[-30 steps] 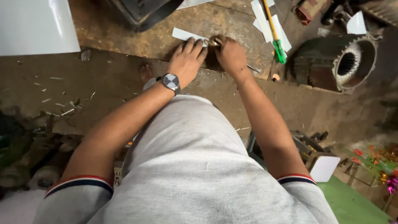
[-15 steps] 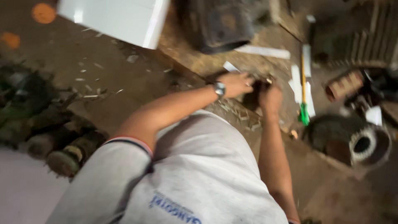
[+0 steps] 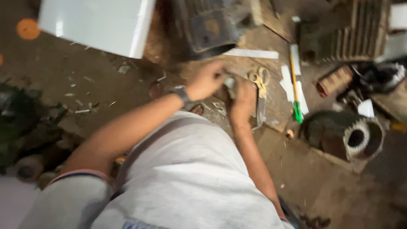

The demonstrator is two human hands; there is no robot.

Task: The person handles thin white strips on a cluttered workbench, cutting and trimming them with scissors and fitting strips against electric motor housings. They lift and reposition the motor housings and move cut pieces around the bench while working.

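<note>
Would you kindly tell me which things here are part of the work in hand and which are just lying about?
In hand:
left hand
right hand
small pale piece held between them

Lying about:
scissors
green-handled tool
paper strips
round motor housing
white panel

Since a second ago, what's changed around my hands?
Mostly the view swung. The left hand and right hand stay together over a small pale piece on the worn wooden board. Yellow-handled scissors now show beside them; the green-handled tool lies unmoved.
</note>
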